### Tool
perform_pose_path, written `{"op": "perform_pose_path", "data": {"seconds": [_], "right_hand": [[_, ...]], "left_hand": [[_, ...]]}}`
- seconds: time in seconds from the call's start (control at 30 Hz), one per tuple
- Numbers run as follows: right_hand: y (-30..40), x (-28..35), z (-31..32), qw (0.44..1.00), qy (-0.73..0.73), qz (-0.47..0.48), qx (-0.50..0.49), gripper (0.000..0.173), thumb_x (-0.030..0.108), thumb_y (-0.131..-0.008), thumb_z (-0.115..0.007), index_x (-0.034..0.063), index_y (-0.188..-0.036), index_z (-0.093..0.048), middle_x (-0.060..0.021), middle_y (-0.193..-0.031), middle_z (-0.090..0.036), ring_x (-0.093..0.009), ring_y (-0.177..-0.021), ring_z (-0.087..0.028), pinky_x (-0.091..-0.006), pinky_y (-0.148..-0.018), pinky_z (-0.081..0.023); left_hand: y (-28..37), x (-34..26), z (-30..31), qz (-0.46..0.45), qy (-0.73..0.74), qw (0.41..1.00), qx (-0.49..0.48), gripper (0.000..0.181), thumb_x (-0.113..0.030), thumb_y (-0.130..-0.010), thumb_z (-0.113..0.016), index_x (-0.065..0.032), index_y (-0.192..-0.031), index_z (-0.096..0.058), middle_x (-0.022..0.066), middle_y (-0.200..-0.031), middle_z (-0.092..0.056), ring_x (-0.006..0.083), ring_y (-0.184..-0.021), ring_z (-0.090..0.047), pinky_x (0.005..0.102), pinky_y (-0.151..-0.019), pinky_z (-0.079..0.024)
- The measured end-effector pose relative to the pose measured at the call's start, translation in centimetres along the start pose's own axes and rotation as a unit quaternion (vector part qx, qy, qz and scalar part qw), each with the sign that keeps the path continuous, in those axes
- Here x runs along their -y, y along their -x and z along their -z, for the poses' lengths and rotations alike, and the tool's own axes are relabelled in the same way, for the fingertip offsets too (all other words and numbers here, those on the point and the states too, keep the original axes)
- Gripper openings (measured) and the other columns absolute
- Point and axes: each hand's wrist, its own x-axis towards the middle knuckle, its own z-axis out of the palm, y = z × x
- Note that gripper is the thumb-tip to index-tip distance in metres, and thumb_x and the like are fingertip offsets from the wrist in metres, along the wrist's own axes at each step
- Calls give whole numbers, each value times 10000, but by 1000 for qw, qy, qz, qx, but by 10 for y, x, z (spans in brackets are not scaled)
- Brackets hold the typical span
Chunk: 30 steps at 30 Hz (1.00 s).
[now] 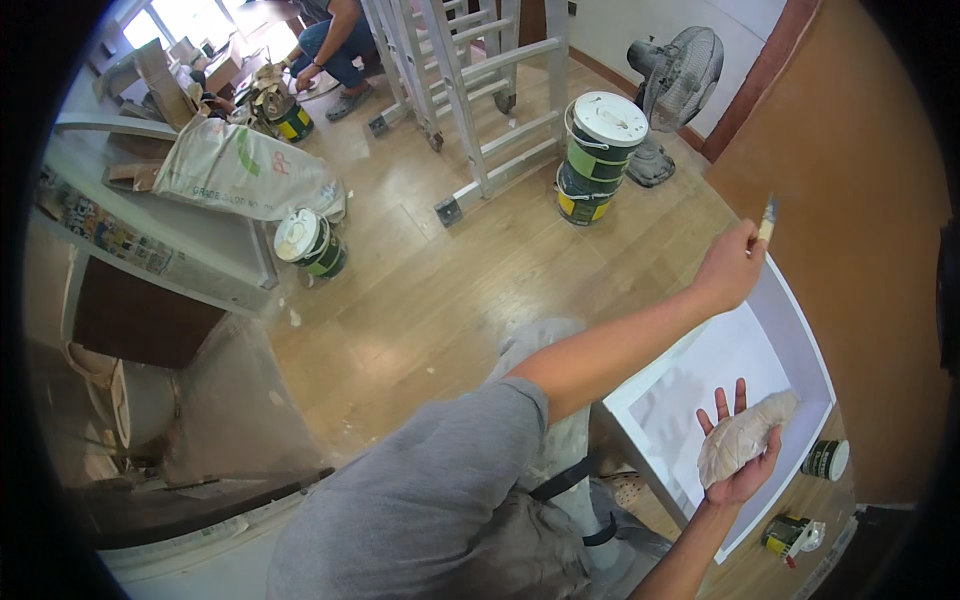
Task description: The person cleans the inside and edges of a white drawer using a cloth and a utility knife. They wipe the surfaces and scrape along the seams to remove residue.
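Observation:
My left hand (731,266) reaches out over the far left corner of a white drawer-like open box (720,352). A small paintbrush (767,217) with a pale handle is gripped in it, bristles pointing away from me. Lower down, my right hand (742,480) is palm up above the box's inside. Across that palm lies a wadded beige cloth (742,439), pinned by the thumb while several fingers spread free. Whether the cloth touches the box wall behind it, I cannot tell.
Beside the box are a small can (826,459) and an open can (787,534). A brown wall (847,225) rises beyond. Leftward stand stacked paint buckets (600,157), a fan (675,82), an aluminium ladder (480,142), another bucket (311,244) and a sack (240,169). A person (337,45) crouches farther off.

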Motion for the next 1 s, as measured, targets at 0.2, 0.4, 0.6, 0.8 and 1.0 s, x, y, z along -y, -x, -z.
{"op": "perform_pose_path", "data": {"seconds": [0.2, 0.4, 0.6, 0.8, 1.0], "right_hand": [[-88, 4, 28, 996, -43, -4, -78, 569, 406, -1035, -555, 146, -1529, -448, -218, -1454, -561, -281, -969, -688, -606, -1004, -539], [-206, 8, 39, 893, 393, 56, -213, 476, 294, -1009, -680, 70, -1412, -560, -106, -1205, -683, -241, -989, -678, -407, -863, -566], [-291, 18, 43, 691, 641, 184, -279, 343, 274, -966, -713, 43, -1219, -701, -196, -1129, -747, -360, -1054, -710, -467, -904, -544], [-285, 22, 19, 649, 717, 68, -244, 231, 200, -956, -666, 48, -1107, -752, -238, -977, -755, -408, -950, -730, -475, -868, -551], [-232, 12, 10, 696, 705, 32, -135, 221, 150, -938, -639, 24, -1101, -718, -267, -990, -744, -457, -959, -715, -494, -863, -548]], "left_hand": [[-26, 51, 11, 64, -104, 989, -87, 237, -226, -919, -670, 7, -876, -681, 239, -845, -709, 404, -797, -688, 494, -719, -519], [-39, 82, 9, 151, -63, 983, -87, 204, -138, -832, -743, 12, -794, -610, 201, -756, -662, 319, -703, -639, 459, -687, -502], [-18, 83, -11, 146, -102, 984, -8, 227, -130, -885, -736, -4, -801, -566, 143, -708, -641, 238, -651, -592, 402, -632, -481], [-8, 81, -17, 137, -61, 988, -34, 215, -132, -918, -716, 4, -849, -565, 185, -740, -640, 318, -681, -626, 447, -672, -502], [-12, 99, -20, 116, -39, 991, -52, 239, -157, -904, -743, 7, -846, -578, 176, -783, -674, 296, -699, -640, 434, -689, -514]]}}
